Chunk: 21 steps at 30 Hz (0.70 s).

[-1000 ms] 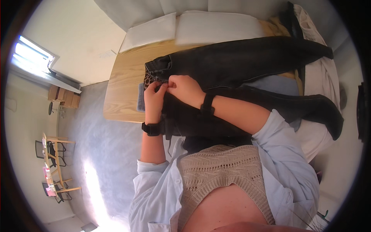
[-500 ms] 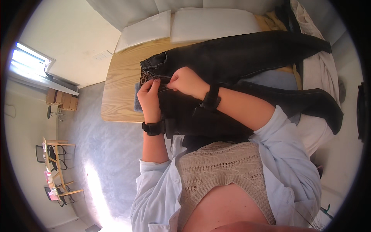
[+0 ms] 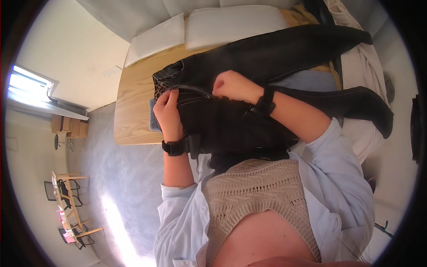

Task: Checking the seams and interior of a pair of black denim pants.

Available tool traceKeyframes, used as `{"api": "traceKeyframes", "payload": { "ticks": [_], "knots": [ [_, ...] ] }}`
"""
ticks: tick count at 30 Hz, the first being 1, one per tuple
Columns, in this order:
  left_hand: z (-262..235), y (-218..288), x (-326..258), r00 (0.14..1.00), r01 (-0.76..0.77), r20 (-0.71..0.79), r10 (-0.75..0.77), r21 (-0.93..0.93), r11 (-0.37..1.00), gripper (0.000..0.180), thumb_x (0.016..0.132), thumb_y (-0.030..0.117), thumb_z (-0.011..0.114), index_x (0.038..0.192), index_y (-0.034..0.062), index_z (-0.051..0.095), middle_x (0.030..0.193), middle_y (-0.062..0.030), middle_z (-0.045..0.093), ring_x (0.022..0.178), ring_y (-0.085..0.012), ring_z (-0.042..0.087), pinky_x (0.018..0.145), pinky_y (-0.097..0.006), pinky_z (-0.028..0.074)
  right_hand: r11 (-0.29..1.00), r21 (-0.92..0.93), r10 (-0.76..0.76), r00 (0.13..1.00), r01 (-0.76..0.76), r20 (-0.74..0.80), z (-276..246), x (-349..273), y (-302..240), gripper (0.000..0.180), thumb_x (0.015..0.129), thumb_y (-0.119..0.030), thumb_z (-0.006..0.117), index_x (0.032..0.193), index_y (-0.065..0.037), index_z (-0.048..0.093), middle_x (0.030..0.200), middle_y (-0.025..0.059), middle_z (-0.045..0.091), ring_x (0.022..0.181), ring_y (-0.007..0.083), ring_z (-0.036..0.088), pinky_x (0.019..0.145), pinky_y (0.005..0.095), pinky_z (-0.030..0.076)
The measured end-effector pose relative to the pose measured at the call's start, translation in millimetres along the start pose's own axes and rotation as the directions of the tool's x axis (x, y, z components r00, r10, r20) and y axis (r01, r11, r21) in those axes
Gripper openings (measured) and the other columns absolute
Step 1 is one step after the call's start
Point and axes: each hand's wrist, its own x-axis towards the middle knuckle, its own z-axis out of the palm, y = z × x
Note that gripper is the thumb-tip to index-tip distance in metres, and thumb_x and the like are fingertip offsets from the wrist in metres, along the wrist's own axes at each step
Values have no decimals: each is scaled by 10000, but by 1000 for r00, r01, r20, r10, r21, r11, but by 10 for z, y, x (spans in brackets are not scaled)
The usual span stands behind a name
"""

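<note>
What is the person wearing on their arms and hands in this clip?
Both hands are bare, no gloves. The left hand and right hand each have a black band at the wrist. Pale blue shirt sleeves are pushed up to about the elbows, leaving the forearms uncovered.

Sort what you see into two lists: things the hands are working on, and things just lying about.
In hand:
- black trousers, waistband gripped by left hand and right hand
- wooden table beneath them

Lying about:
- white cushions
- blue cloth under the trouser legs
- pale garment at the table's far right
- chairs on the floor
</note>
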Motion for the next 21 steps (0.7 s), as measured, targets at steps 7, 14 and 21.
{"api": "traceKeyframes", "payload": {
  "ticks": [7, 14, 21],
  "knots": [
    [342, 205, -192, 947, -272, 230, 223, 208, 940, 124, 808, 53, 643, 862, -59, 646, 715, -40, 620, 691, -80, 535, 645, -228, 438, 866, 53, -491, 866, 497, -91, -100, -2, -246, 641, 730, -353, 744, 1201, 15, 511, 1139, 180, 591, 1067, 258, 571, 901, 336, 453],
    [730, 302, -374, 889, -395, 354, 292, 267, 879, 180, 788, 86, 670, 923, -29, 644, 751, -114, 625, 672, -179, 591, 648, -278, 462, 954, -4, -300, 952, 301, -54, -288, -49, -306, 416, 861, -291, 600, 1090, 57, 592, 1010, 162, 652, 955, 221, 608, 842, 316, 457],
    [958, 687, -981, 476, -777, 751, 457, 117, 618, 503, 726, 42, 689, 1207, 36, 538, 1031, -124, 605, 901, -283, 588, 787, -351, 470, 799, 461, -190, 890, 386, -416, -853, -61, -207, 339, 916, -240, 547, 1063, 60, 604, 956, 69, 647, 832, 129, 571, 745, 275, 457]
  ]
}}
